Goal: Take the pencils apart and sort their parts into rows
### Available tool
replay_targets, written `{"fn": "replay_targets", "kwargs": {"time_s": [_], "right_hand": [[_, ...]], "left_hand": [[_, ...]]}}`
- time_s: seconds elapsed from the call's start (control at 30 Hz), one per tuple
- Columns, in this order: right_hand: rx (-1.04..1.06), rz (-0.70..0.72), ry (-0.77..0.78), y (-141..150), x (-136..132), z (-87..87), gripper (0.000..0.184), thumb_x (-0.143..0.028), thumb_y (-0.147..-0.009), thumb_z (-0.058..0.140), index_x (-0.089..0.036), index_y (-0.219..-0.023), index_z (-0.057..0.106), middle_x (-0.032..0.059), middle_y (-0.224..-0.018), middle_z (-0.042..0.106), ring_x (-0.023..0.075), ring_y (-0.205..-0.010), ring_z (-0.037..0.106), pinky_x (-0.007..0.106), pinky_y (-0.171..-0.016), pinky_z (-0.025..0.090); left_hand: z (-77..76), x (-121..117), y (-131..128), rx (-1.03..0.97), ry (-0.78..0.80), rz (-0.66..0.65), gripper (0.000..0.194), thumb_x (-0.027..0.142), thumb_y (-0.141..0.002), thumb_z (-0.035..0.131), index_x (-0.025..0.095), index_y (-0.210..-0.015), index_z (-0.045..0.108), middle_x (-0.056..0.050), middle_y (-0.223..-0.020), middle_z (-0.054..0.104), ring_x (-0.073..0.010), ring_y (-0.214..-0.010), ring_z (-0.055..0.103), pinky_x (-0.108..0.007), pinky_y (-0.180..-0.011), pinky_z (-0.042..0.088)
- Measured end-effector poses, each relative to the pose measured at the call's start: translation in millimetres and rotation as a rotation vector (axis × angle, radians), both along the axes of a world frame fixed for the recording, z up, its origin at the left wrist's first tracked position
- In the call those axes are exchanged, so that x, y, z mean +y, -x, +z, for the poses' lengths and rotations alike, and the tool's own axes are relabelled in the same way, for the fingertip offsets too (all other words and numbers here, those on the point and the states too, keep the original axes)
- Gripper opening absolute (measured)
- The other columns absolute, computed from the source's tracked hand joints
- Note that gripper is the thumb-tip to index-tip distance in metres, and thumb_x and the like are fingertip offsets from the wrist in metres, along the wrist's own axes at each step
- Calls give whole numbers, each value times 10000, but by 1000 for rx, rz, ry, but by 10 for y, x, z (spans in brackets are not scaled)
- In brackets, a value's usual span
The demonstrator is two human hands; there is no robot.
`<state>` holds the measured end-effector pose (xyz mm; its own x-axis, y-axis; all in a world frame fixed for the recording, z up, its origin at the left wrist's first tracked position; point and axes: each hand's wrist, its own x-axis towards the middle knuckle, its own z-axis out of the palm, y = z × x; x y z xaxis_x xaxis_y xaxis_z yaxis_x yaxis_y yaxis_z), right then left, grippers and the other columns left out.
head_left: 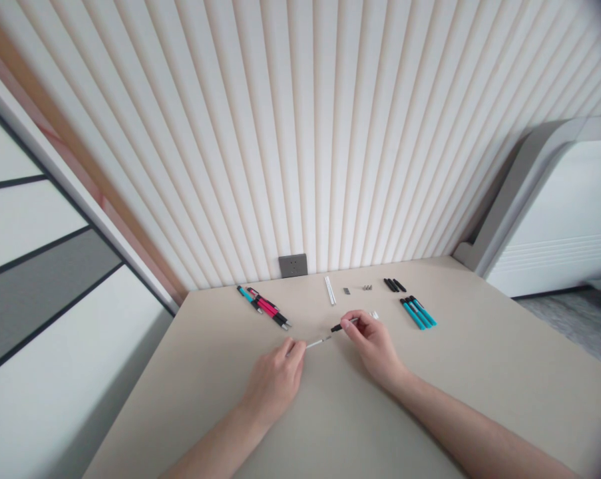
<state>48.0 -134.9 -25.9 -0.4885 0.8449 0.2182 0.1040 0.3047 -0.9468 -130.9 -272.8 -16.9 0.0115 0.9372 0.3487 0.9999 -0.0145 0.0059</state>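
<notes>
Near the middle of the table, my left hand [275,376] pinches a thin white pen refill [314,344]. A small spring [329,338] sits at the refill's tip, pointing right. My right hand [373,342] is closed around a black pen barrel section [336,328], its dark end facing left, just above and apart from the spring. Part of that section is hidden by the fingers. Small white pieces [375,315] lie just behind my right hand, partly covered by it.
Pink and black pens [267,308] and a blue pen [249,299] lie at the left. Along the back are white refills [329,291], small springs [347,291], metal tips [367,288] and black sections [395,285]. Blue barrels [418,313] lie right. A socket [293,265] is on the wall.
</notes>
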Motion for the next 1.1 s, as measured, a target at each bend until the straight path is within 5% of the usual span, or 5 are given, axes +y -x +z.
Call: {"fn": "replay_targets", "kwargs": {"time_s": [0.17, 0.4, 0.57, 0.73, 1.1], "right_hand": [[-122, -55, -80, -24, 15, -1, 356, -512, -939, 483, -189, -881, 620, 10, -667, 578, 152, -601, 487, 269, -554, 412], [-345, 221, -342, -31, -100, 61, 122, -258, -882, 596, -223, -969, 673, 45, -902, 683, 200, -848, 603, 337, -791, 484], [-313, 230, -379, -35, -117, 88, 198, -304, -934, 566, -219, -1100, 634, 52, -947, 676, 196, -895, 607, 334, -818, 480], [-281, 285, -472, -31, -118, 109, 216, -325, -991, 484, -218, -956, 668, 46, -874, 687, 189, -850, 609, 330, -802, 461], [-690, -186, -729, -191, 609, 169, 293, -273, -1007, 423, -185, -979, 701, 77, -928, 727, 222, -891, 627, 321, -824, 419]], "left_hand": [[5, -5, -8, -39, -34, 38, 180, 167, -968, 385, 227, -864, 518, -1, -764, 609, -157, -612, 609, -253, -483, 376], [39, -10, -19, -41, -44, 32, 225, 197, -1005, 321, 227, -852, 482, 2, -742, 599, -159, -601, 605, -266, -484, 359], [41, -11, -13, -38, 0, -31, 190, 182, -999, 340, 228, -887, 486, 5, -768, 607, -165, -629, 607, -274, -523, 364], [31, -17, 4, -21, 43, -52, 164, 170, -987, 364, 229, -895, 486, 4, -779, 605, -172, -636, 600, -284, -533, 364], [27, -10, -8, -63, 120, 52, 161, 169, -992, 368, 230, -903, 487, -1, -840, 635, -175, -679, 625, -285, -545, 364]]}}
